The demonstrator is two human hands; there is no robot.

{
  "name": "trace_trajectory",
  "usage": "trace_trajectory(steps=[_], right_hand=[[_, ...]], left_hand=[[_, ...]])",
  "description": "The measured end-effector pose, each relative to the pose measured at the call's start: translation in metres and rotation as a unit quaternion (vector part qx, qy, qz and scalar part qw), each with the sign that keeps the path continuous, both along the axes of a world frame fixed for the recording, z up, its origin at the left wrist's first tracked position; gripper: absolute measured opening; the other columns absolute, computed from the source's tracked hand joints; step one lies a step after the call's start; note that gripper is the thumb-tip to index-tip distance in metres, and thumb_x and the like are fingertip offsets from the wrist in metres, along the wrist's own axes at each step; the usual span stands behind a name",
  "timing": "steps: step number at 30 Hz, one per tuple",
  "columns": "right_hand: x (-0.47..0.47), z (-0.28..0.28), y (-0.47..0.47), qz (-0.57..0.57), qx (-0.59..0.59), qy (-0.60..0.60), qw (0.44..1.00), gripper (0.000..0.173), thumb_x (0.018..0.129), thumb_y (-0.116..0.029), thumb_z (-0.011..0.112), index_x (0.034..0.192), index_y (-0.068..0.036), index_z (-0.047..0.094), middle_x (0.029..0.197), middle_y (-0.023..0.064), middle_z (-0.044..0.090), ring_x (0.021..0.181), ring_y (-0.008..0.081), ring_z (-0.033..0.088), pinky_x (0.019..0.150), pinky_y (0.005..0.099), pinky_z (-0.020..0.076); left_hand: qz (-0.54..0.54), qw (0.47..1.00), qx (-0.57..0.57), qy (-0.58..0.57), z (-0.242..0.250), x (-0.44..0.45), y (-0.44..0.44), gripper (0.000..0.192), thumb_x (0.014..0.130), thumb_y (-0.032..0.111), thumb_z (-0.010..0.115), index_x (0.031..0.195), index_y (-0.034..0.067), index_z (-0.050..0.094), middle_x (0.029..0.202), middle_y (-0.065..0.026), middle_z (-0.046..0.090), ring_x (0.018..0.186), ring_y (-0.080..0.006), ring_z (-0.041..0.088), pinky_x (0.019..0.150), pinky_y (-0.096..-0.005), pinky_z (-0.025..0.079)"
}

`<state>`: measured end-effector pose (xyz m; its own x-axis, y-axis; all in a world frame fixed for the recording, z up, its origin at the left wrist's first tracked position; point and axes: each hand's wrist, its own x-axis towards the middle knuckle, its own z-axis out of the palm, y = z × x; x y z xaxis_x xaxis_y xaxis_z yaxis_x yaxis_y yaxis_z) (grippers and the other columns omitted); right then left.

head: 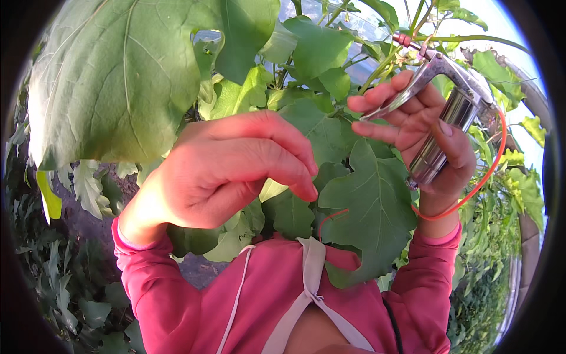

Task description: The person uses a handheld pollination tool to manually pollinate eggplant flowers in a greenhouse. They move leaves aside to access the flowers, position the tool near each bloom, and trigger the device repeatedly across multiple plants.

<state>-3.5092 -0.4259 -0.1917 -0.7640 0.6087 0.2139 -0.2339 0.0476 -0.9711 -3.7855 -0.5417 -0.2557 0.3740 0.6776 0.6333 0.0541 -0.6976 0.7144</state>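
My right hand (415, 119) holds a metal pistol-grip sprayer (446, 128), its chrome cylinder lying across the palm under my thumb. The fingers extend past the curved trigger lever (402, 97), some of them behind it. Up and to the left points the thin nozzle with a reddish collar (401, 39), among stems close to a small pale flower (409, 55). An orange tube (491, 172) loops from the sprayer's rear down past my wrist. My left hand (239, 168) hovers in front of the leaves, back towards me, fingers loosely bent with nothing visible in them; its palm is hidden.
A very large leaf (119, 84) fills the upper left, near my left hand. A lobed leaf (369, 208) hangs before my chest, with a short piece of orange tube (331, 217) beside it. Stems (473, 39) cross the upper right. Dense foliage (482, 274) lines the right side.
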Motion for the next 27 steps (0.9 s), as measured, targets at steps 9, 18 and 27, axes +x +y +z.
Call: trace_trajectory(steps=[9, 18, 27], right_hand=[[0.145, -0.096, -0.073, -0.126, -0.062, -0.137, 0.981, 0.073, 0.085, -0.017, 0.069, 0.15, 0.001, 0.04, 0.144, 0.02, 0.053, 0.139, 0.0275, 0.047, 0.121, 0.0456, 0.0278], [0.198, -0.148, -0.069, -0.196, 0.03, 0.034, 0.98, 0.06, 0.095, -0.021, 0.054, 0.146, 0.007, 0.042, 0.153, 0.0306, 0.041, 0.149, 0.0401, 0.033, 0.123, 0.0505, 0.0196], [0.208, -0.166, -0.136, -0.151, -0.068, 0.097, 0.981, 0.06, 0.09, -0.021, 0.064, 0.137, 0.009, 0.045, 0.144, 0.0331, 0.049, 0.139, 0.0449, 0.045, 0.119, 0.0546, 0.0299]], left_hand=[[0.239, 0.873, -0.084, 0.416, -0.068, 0.048, 0.012, 0.083, 0.09, 0.037, 0.073, 0.159, 0.015, 0.032, 0.164, -0.0253, 0.024, 0.15, -0.045, 0.025, 0.121, -0.0492, 0.027], [0.349, 0.845, -0.183, 0.361, -0.081, 0.086, -0.07, 0.081, 0.092, 0.028, 0.075, 0.159, 0.012, 0.032, 0.169, -0.0176, 0.012, 0.155, -0.0352, 0.021, 0.122, -0.0446, 0.026], [0.498, 0.688, -0.366, 0.381, -0.166, 0.111, -0.164, 0.105, 0.083, 0.042, 0.08, 0.163, 0.025, 0.014, 0.17, -0.0156, 0.008, 0.153, -0.0412, 0.021, 0.119, -0.0647, 0.022]])
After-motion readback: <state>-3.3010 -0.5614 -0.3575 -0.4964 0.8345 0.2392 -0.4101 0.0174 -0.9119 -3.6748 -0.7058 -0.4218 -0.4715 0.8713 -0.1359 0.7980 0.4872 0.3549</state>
